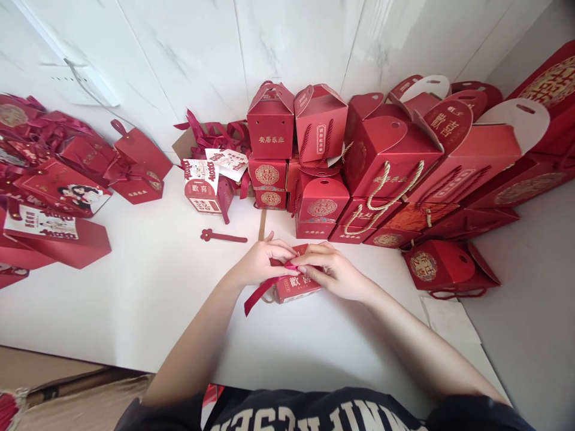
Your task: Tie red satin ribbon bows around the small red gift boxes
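Observation:
A small red gift box (294,288) with gold characters lies on the white table in front of me. Across its top runs a dark red ribbon (260,294), one tail hanging off to the left. My left hand (267,260) pinches the ribbon between thumb and fingers from the left. From the right, my right hand (330,269) closes on the same ribbon, their fingertips almost meeting at a small loop or knot. Both hands rest over the box and hide part of its top. A bit of tan cord shows at the box's left edge.
Stacked red gift boxes (386,155) line the wall at the back and right. A box of ribbons (215,134) stands behind a small tagged box (204,197). A flat red flower-ended strip (224,237) lies nearby. More ribboned boxes (81,152) pile up at left.

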Tool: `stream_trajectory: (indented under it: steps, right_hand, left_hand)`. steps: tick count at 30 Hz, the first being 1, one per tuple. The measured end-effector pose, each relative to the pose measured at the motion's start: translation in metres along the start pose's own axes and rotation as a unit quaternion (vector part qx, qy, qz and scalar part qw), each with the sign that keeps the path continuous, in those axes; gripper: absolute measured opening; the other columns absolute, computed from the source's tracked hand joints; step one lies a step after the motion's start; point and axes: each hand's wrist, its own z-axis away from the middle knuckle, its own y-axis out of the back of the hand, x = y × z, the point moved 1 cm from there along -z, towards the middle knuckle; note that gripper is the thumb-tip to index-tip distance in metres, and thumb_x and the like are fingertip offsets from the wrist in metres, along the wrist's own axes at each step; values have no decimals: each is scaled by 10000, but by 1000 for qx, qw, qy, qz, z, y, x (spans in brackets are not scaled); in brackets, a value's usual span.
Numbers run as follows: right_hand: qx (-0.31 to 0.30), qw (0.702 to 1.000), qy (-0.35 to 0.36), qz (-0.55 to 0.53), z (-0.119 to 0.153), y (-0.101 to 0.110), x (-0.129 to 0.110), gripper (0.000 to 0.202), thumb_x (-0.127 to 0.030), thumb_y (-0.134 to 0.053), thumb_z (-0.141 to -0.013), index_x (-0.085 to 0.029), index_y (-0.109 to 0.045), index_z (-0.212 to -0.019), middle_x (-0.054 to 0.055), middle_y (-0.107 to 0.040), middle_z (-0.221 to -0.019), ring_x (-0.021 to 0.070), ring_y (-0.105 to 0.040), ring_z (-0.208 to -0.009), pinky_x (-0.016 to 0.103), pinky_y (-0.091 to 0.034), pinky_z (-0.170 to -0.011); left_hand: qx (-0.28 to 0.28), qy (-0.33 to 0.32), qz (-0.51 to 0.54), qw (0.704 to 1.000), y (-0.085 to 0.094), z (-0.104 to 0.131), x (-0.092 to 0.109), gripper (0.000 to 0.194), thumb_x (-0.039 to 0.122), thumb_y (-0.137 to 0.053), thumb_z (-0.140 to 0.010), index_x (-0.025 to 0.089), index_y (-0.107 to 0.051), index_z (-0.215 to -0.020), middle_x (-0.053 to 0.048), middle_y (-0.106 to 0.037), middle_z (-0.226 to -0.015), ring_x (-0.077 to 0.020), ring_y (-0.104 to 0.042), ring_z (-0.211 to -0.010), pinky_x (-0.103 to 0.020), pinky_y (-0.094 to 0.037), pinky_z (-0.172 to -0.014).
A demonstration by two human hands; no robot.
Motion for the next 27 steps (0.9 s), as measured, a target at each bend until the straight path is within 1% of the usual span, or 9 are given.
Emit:
stream_trajectory:
  steps: [5,8,11,14,18,22,24,25,27]
  right_hand:
    - [-14,997,3,80,2,-2,-5,277,-220,-486,-976,-265,-651,-1194,63,-661,-945,195,-608,-890,376,-411,-836]
    - [-28,997,9,66,2,4,-10,277,-217,-513,-964,-279,-640,-1202,47,-664,-930,191,-610,-883,379,-412,-854]
    - [19,999,-29,-9,1,11,-13,198,-267,-545,-951,-240,-642,-1122,38,-660,-928,173,-608,-837,341,-452,-818]
    - [81,993,-81,-21,-1,10,-10,149,-314,-553,-945,-203,-650,-933,37,-639,-879,163,-586,-785,310,-465,-749]
    - [87,992,-85,14,-3,0,-3,154,-336,-617,-907,-203,-666,-845,22,-635,-826,155,-558,-744,316,-446,-741]
    - [105,992,-74,18,-3,-6,0,135,-302,-622,-907,-209,-676,-825,16,-641,-814,152,-547,-740,333,-431,-769]
    - [115,991,-63,-3,-2,-6,1,143,-284,-598,-923,-208,-679,-832,19,-629,-819,147,-544,-737,323,-435,-751]
    - [120,991,-57,-16,-2,-5,1,146,-281,-591,-927,-206,-679,-839,23,-620,-828,146,-544,-741,319,-440,-745]
    - [123,990,-50,-41,-1,-2,3,149,-285,-586,-930,-200,-677,-849,30,-603,-850,147,-548,-755,313,-449,-737]
  left_hand:
    - [5,-2,-1,1000,0,1,2,167,357,-774,-740,230,-774,-849,-25,-732,-1021,-199,-661,-1029,-461,-17,-1235]
    - [15,-6,-3,1000,-1,2,0,155,349,-723,-797,216,-772,-860,-36,-731,-1013,-188,-671,-1010,-450,-47,-1238]
    - [32,-7,-13,999,-3,3,-4,148,328,-698,-819,201,-757,-867,-46,-727,-1028,-175,-689,-954,-459,-71,-1236]
    - [46,-20,-18,999,-5,4,-8,153,338,-713,-807,189,-704,-842,-32,-749,-960,-175,-701,-923,-481,-53,-1233]
    - [48,-21,-10,999,-9,5,-8,203,340,-707,-815,191,-570,-796,12,-761,-786,-181,-714,-926,-497,-9,-1229]
    - [53,-18,-15,998,-9,6,-3,226,323,-698,-822,193,-519,-776,22,-751,-793,-184,-715,-942,-498,-1,-1225]
    - [44,-9,-6,999,-7,7,-2,228,329,-684,-833,191,-514,-770,10,-746,-799,-196,-706,-972,-510,-52,-1216]
    - [37,1,9,999,-6,7,-1,227,334,-672,-842,189,-512,-771,-3,-745,-810,-205,-697,-997,-513,-119,-1203]
    - [19,26,53,998,-5,8,-1,224,344,-649,-856,182,-512,-784,-42,-742,-885,-220,-685,-1020,-486,-325,-1111]
